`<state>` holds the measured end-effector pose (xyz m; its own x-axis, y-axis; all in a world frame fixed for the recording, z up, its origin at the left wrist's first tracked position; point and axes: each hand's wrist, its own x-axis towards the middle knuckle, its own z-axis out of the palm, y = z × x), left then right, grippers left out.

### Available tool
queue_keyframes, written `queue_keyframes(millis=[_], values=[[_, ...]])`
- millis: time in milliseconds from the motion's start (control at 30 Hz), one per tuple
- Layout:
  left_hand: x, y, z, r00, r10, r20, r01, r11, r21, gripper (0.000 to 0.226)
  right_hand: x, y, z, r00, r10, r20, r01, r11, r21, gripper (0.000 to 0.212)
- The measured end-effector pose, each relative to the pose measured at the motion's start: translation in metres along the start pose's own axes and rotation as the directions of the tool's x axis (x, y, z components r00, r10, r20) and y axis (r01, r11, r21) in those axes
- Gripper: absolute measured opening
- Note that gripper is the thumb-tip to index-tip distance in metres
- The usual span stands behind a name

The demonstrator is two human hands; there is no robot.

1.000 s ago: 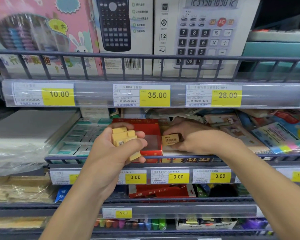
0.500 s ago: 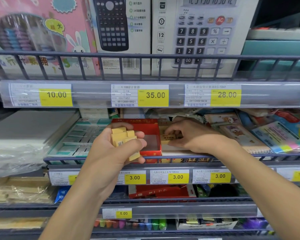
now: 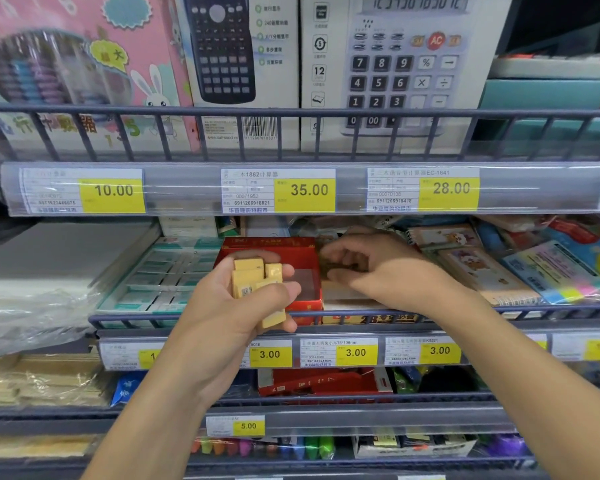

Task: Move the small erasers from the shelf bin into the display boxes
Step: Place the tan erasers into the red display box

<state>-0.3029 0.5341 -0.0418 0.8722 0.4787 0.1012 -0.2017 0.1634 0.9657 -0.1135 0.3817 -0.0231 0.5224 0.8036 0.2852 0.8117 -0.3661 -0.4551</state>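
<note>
The left hand clutches a stack of small yellow rectangular erasers just near of the open red cardboard display box, while the right hand, fingers curled, reaches into the shelf bin right of it, its grasp too blurred to tell

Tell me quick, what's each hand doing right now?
Left hand: closed on a stack of small yellow rectangular erasers.
Right hand: fingers curled right of the red cardboard display box; contents too blurred to tell.
</note>
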Motion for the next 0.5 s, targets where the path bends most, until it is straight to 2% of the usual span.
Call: queue_keyframes(millis=[67,133,267,433,500], values=[[-0.002,0.002,0.0,0.999,-0.003,0.034,0.003,1.0,0.007,0.036,-0.014,-0.015,-0.001,0.993,-0.105,-0.044,0.112,0.97,0.218,0.031],[-0.003,0.004,0.002,0.997,-0.008,0.077,0.006,1.0,0.019,0.036,-0.025,-0.031,0.001,0.973,-0.228,-0.027,0.224,0.918,0.327,0.035],[-0.005,0.01,0.006,0.99,-0.01,0.138,0.006,1.0,0.03,0.03,-0.032,-0.045,0.002,0.922,-0.38,-0.074,0.387,0.894,0.228,0.034],[-0.008,0.008,0.007,0.982,-0.08,0.17,0.074,0.996,0.046,0.041,-0.034,-0.044,-0.001,0.911,-0.41,-0.045,0.407,0.876,0.259,0.022],[-0.009,0.006,0.005,0.983,-0.088,0.16,0.083,0.996,0.033,0.043,-0.035,-0.042,-0.002,0.921,-0.383,-0.067,0.382,0.862,0.334,0.019]])
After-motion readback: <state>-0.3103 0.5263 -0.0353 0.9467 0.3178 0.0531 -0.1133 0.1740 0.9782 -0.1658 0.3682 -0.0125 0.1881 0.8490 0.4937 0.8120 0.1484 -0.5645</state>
